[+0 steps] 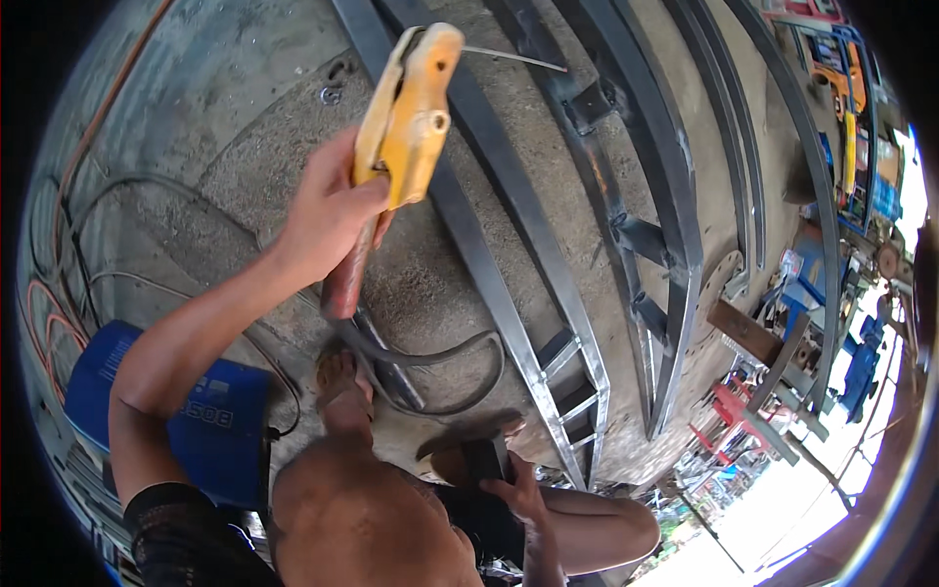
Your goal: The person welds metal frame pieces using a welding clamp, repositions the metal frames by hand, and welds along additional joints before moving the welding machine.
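While the left hand [331, 210] is wrapped snugly around a yellow electrode holder [419, 147], the thin rod [514, 58] gripped in its head points out over the left bar of the middle steel frame [677, 171], so this looks like the lining-up stage rather than actual welding, with no arc or glow showing. Can't tell from this angle whether the rod tip touches the steel or floats just above it. The right hand [520, 491] is down low between the two knees [631, 533], fingers curled around a dark block [484, 458], maybe some sort of eye shield, but it's too murky to be sure. Best guess, the next move calls for a steady left wrist, the tip settled right where it's wanted, and eyes covered before any spark. Headcount: one holder, one rod, one dark block, one blue box [220, 460] off to the left, one red chair [736, 421] way over right. On the concrete floor [293, 157] sit two ladder-like frames: the middle one shows three short crosspieces, while the left steel frame [518, 201] has two long bars plus rungs bunched at its narrow end, too crowded to count for certain.
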`<state>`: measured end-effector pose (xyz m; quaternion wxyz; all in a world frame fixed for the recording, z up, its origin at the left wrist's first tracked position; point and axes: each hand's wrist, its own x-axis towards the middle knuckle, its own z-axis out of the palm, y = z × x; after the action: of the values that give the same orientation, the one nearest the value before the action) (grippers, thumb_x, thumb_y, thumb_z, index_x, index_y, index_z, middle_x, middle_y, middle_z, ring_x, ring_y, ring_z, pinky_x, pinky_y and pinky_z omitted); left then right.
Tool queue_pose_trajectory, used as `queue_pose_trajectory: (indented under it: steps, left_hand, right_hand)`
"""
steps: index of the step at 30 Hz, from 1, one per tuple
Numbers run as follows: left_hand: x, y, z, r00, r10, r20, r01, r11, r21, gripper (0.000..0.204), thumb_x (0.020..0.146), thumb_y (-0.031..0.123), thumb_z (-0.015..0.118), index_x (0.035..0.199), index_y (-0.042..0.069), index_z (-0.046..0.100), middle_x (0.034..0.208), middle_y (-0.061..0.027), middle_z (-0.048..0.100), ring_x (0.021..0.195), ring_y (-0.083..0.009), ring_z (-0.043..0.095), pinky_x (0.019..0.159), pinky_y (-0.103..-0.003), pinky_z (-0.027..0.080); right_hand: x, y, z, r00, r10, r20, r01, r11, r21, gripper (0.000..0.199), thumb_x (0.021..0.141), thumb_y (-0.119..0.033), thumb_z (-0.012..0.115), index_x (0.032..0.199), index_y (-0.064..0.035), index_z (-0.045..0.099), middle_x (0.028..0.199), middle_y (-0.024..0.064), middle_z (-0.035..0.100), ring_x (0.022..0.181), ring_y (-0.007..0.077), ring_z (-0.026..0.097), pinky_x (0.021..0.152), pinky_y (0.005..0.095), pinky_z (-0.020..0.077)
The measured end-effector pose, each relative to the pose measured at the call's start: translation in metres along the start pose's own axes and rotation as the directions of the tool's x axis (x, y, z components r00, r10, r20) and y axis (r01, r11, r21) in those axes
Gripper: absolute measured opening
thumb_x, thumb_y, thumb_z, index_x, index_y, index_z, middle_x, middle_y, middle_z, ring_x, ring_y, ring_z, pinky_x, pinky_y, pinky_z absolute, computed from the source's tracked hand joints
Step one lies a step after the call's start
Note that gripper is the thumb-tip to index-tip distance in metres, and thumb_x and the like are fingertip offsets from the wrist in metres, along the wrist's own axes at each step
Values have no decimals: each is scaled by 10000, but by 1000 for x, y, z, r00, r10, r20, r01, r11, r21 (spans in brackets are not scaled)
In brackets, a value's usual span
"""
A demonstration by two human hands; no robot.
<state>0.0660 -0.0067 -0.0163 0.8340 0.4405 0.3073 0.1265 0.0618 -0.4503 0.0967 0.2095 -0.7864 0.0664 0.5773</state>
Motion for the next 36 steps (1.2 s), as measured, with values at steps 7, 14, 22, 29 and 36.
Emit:
queue_pose_trajectory:
  steps: [7, 14, 22, 29, 36]
  left_hand:
    - [24, -7, 7, 997, -19, 70, 11, 993, 115, 377, 844, 28, 514, 1219, -13, 504, 810, -61, 578, 570, -114, 557, 519, -278, 471]
    - [31, -7, 9, 997, -47, 63, 37, 986, 160, 296, 876, 46, 536, 1165, -13, 507, 815, -52, 567, 595, -93, 543, 530, -272, 462]
    - [39, -15, 11, 997, -21, 81, 5, 981, 193, 255, 890, 101, 603, 1087, -35, 513, 736, -52, 562, 566, -97, 560, 488, -279, 453]
    - [40, -19, 10, 996, -41, 77, 21, 969, 248, 266, 892, 114, 612, 1073, -57, 519, 713, -64, 562, 562, -119, 570, 486, -300, 456]
    - [41, -12, 11, 997, -36, 72, 12, 953, 302, 314, 868, 131, 622, 1096, -64, 528, 742, -78, 569, 576, -133, 569, 497, -329, 463]
  right_hand:
    - [3, 6, 5, 996, 47, -74, -65, 959, -274, 548, 721, -261, 822, 1128, 39, 608, 958, 187, 693, 886, 265, 668, 809, 374, 505]
    - [-2, -1, 13, 995, 17, -101, -20, 999, -27, 472, 703, -205, 806, 1082, 21, 641, 944, 112, 693, 838, 201, 632, 790, 340, 498]
    - [0, -2, 11, 995, 75, -59, -74, 997, 18, 498, 737, -177, 782, 1152, 42, 614, 985, 119, 700, 882, 199, 641, 822, 330, 506]
    - [4, -2, 9, 997, 63, -50, -66, 996, -53, 515, 735, -212, 784, 1163, 20, 617, 1003, 114, 694, 893, 209, 633, 834, 341, 499]
    - [8, 14, 11, 996, 70, -58, -77, 989, -129, 557, 730, -261, 806, 1175, 15, 617, 1037, 131, 692, 913, 212, 635, 841, 344, 497]
